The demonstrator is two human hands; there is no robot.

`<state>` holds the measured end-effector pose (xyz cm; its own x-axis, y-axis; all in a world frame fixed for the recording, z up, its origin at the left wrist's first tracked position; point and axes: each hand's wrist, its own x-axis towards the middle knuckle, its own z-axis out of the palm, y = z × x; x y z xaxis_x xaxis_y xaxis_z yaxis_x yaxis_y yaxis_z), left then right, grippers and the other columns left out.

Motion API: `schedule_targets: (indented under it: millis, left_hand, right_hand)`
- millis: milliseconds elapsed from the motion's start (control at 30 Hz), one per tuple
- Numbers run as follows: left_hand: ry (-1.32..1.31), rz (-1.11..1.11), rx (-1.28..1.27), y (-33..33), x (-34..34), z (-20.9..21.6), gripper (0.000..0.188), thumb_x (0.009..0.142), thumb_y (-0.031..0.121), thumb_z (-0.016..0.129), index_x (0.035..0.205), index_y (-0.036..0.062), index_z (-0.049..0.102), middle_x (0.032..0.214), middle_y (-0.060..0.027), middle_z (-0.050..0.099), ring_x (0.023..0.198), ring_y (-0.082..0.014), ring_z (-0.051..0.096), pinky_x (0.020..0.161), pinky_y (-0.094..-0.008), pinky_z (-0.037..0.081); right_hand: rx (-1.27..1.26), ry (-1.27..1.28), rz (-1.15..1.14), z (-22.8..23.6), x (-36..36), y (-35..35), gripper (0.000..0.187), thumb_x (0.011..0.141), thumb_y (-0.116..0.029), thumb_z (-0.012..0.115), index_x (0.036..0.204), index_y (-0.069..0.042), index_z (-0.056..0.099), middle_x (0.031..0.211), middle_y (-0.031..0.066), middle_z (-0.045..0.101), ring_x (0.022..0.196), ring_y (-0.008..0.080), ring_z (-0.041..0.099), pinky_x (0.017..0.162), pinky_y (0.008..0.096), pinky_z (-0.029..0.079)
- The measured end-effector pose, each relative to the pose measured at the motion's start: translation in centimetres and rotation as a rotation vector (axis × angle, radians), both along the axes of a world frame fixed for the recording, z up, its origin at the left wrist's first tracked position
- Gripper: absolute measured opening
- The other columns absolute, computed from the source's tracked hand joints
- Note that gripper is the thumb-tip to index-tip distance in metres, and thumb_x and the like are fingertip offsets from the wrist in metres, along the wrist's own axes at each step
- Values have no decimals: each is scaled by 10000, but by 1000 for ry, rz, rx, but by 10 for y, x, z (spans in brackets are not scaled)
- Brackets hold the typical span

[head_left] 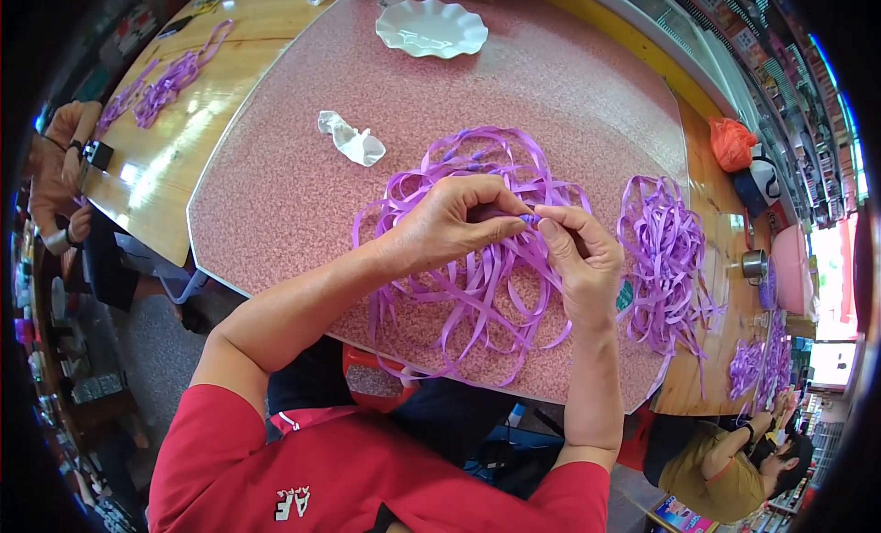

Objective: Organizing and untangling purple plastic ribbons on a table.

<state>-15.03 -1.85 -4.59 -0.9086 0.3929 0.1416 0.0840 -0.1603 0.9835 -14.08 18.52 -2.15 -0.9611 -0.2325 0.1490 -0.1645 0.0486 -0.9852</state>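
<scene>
Tissue [353, 140], white, crumpled. On the table [266, 193], beyond the heap [479, 274] and to its left. Best left there, clear of the strands.

Plate [431, 28], white, wavy rim. Well beyond the heap.

Left hand [459, 213]. Over the upper part of the heap. State: thumb and index finger closed in a pinch on the small blue-violet piece [529, 219]. Technique, as judged: serve as the anchor, gripping right beside the work so the ribbon neither twists nor slides. Pose: back of the hand up, remaining fingers bent, tips directed right; forearm slanting in from the lower left, elbow bent and carried outward.

Heap, purple ribbon in loose, overlapping loops. On the table, beneath both hands. Technique: leave the trailing strands slack and part them from the worked bit, since a snagged loop could drag at the pinch.

Piece, held above the heap, right of its middle. Whether knot or fastener, too small to tell. Technique: pull evenly from both sides, in short, light tugs.

Right hand [585, 258]. At the heap's right edge. State: thumb and index finger pinched on the piece, opposite the left. Pose: tips directed left, other fingers curled, wrist nearly straight, forearm rising steeply.

Second heap [663, 258], purple ribbon. Right of the heap, untouched by either hand.
</scene>
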Motion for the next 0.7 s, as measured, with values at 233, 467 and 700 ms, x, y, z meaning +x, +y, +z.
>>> schedule_targets:
  millis: [233, 467, 700]
  left_hand:
    - [27, 6, 27, 2, -1, -3, 137, 938, 107, 693, 1037, 13, 683, 889, 58, 561, 804, -3, 508, 675, -190, 420]
    - [35, -8, 6, 1, 0, -1, 122, 938, 101, 691, 1020, 12, 680, 882, 51, 556, 794, -11, 503, 666, -203, 421]
    - [206, 41, -119, 0, -2, -4, 107, 927, 81, 697, 989, -4, 674, 877, 32, 569, 778, -28, 504, 650, -222, 416]
  right_hand:
    - [122, 203, -12, 1, -4, 0, 121, 916, -9, 672, 1029, -6, 715, 959, 55, 689, 890, 109, 629, 789, 230, 494]
    - [284, 459, -7, 7, -6, -1, 124, 872, 39, 690, 986, -2, 718, 922, 88, 683, 823, 147, 642, 714, 250, 500]
    - [223, 350, 37, 1, -7, 2, 119, 900, 20, 673, 1012, 6, 710, 942, 37, 665, 793, 70, 579, 670, 200, 438]
